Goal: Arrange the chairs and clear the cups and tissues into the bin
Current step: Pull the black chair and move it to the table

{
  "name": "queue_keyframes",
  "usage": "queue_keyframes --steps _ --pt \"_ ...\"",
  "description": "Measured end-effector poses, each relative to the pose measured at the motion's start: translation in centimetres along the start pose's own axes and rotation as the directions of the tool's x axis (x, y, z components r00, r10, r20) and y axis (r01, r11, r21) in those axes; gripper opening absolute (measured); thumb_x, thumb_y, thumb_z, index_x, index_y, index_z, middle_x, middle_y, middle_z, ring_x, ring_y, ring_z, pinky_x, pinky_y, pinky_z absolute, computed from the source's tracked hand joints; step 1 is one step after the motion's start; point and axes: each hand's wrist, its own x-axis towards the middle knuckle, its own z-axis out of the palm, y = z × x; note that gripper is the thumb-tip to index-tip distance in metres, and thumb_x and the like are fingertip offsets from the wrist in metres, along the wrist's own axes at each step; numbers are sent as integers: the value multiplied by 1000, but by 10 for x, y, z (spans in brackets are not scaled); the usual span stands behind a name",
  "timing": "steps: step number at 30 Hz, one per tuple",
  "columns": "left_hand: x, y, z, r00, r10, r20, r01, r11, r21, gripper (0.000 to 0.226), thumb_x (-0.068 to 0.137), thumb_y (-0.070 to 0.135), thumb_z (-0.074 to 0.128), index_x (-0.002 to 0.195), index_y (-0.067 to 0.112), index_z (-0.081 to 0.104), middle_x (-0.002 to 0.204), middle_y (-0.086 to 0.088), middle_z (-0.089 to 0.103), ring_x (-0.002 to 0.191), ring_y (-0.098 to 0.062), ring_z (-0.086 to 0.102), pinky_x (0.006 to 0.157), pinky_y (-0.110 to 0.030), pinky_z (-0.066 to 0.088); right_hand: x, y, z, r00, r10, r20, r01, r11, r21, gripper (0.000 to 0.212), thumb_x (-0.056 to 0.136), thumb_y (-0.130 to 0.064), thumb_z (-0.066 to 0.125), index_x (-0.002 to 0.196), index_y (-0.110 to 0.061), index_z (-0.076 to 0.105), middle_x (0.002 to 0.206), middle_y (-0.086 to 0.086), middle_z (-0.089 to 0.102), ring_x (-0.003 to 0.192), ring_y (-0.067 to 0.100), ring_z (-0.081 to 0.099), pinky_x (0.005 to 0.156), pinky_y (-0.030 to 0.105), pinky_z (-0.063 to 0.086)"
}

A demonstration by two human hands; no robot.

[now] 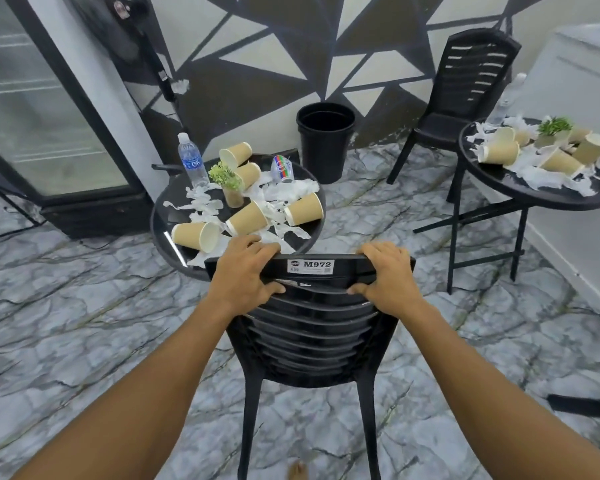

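Both hands grip the top rail of a black plastic chair (309,334) seen from behind. The left hand (246,271) curls its fingers over the rail's left end, with the thumb pressed on a slat below. The right hand (388,271) clasps the right end in the same way. A white label (310,265) reading M972 lies on the rail between the 2 hands. The chair back is made of glossy horizontal slats on 2 straight rear legs.

Just beyond the rail stands a round, dark, glossy table (160,233). On it lie 5 ribbed tan paper cups (248,218), all tipped on their sides, among torn white tissues (291,190). A clear water bottle (191,161), a small potted plant (227,183) and a drinks can (282,168) stand upright there.

A black, round, tapered bin (326,140) stands open against the wall behind that table. At right, a second slatted chair (465,91) stands beside a second round table (499,183) bearing more tipped cups, perhaps 5 or 6, and tissues. The floor (84,306) has a grey marble pattern.
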Motion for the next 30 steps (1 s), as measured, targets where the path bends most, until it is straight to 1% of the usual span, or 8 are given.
queue_keyframes --steps 2,6,9,12,15,22,26,30 --pt "16 -11 4 1000 10 5 -10 1000 -20 80 52 54 91 117 16 63 101 -1 69 102 -28 61 83 -39 52 15 3 2 1000 3 -5 -3 1000 14 64 55 -48 90 104 -20 58 97 -8 54 101 19 49 85 31 23" --pt "43 -26 10 998 20 -52 -22 999 -37 78 49 54 93 114 20 66 87 2 72 77 -25 68 58 -33 54 44 11 2 1000 26 8 -26 999 25 67 53 -52 89 105 -23 57 98 -13 52 101 18 50 89 37 30" --pt "56 -33 13 997 34 -66 -38 998 -53 76 50 54 93 113 21 67 83 3 71 75 -24 67 58 -31 51 59 13 0 998 47 36 -47 999 22 75 49 -65 85 105 -25 56 97 -12 55 97 17 54 90 39 35" --pt "59 -36 14 1000 30 5 -30 995 -93 66 56 60 87 106 25 62 77 6 68 74 -24 65 59 -36 51 59 13 0 1000 25 -11 -25 999 -30 83 40 -77 79 101 -25 57 92 -13 56 88 16 55 81 38 41" --pt "50 -34 16 999 29 37 -25 994 -107 58 59 63 83 91 26 51 67 9 60 66 -22 60 56 -36 48 49 10 0 998 20 -63 -22 999 -28 77 36 -75 82 85 -21 56 74 -12 50 69 18 54 67 32 37" --pt "18 -20 5 992 14 122 -7 998 -57 55 63 62 79 86 21 52 61 11 51 59 -20 55 53 -32 42 22 1 1 995 -14 -100 17 999 29 70 34 -71 85 72 -18 63 66 -8 60 64 16 57 64 33 47" --pt "-3 -25 -8 999 6 48 -5 1000 -23 52 60 60 82 84 21 58 60 10 59 57 -19 59 52 -33 47 25 -12 2 985 -109 -135 120 990 71 69 33 -64 90 76 -16 66 68 -10 60 66 15 58 69 33 45" --pt "-30 -25 -21 996 -36 -86 36 999 0 52 55 53 90 86 19 66 67 10 64 61 -17 63 49 -31 48 30 -21 8 962 -222 -159 243 962 127 69 35 -62 90 75 -14 64 68 -8 60 66 14 57 71 26 35"
